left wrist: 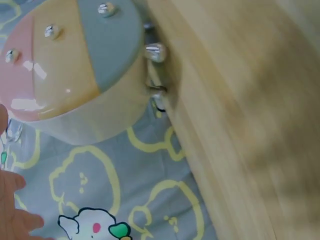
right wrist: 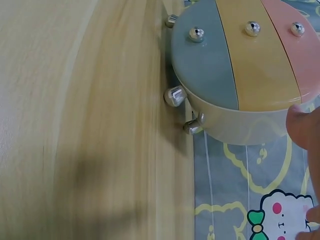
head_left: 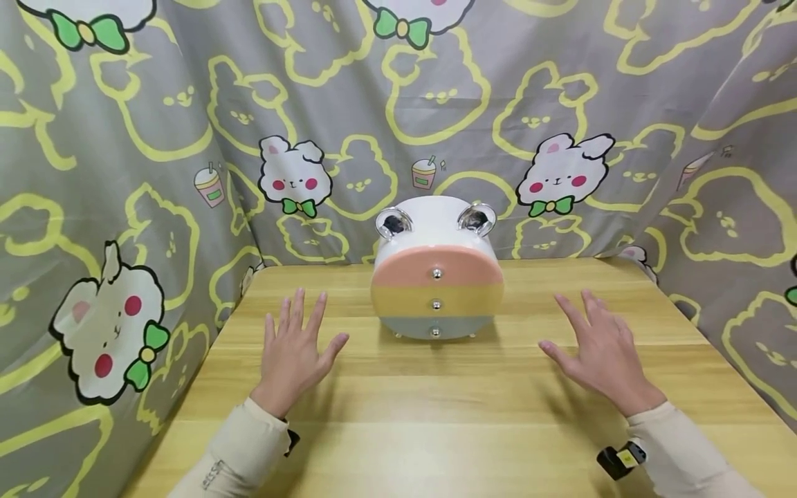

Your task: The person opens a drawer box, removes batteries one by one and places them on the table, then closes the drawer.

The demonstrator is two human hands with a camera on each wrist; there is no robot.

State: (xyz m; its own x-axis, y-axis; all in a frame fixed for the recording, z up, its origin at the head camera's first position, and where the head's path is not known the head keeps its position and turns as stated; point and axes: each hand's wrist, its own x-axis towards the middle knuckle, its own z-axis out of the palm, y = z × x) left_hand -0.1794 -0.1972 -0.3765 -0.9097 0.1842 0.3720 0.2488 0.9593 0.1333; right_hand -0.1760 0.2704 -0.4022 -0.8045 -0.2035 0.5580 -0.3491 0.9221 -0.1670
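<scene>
Cream sleeves [head_left: 233, 446] come in nearest the lens, one behind each hand, dark lettering [head_left: 213, 475] running along the left one. At the right cuff, just behind the right hand, sits a black wrist device [head_left: 619, 460] with a yellow patch; a sliver of a dark one [head_left: 291, 443] peeks out below the left hand.

And look at those hands! Left hand [head_left: 291, 356] spread wide, fingers extended, thumb out toward the middle. Right hand [head_left: 600, 353] answers on the other side, fingers loose and apart, thumb pointing inward. Neither holds a thing!

Between them, well apart from both, stands the rounded white box [head_left: 436, 232], upright on the wooden table [head_left: 436, 394]. Its oval front faces the person: pink band [head_left: 405, 266] on top, yellow band [head_left: 405, 301] in the middle, blue-grey band [head_left: 405, 325] at the bottom, a shiny round knob [head_left: 436, 304] on each. Up top, two silver ears [head_left: 394, 223], one toward either hand; underneath, silver feet [right wrist: 175, 96], clear in the right wrist view.

Beyond both hands hangs grey curtain [head_left: 355, 104], yellow outlines all over, bow-tied white bunny faces [head_left: 295, 176] among them!
</scene>
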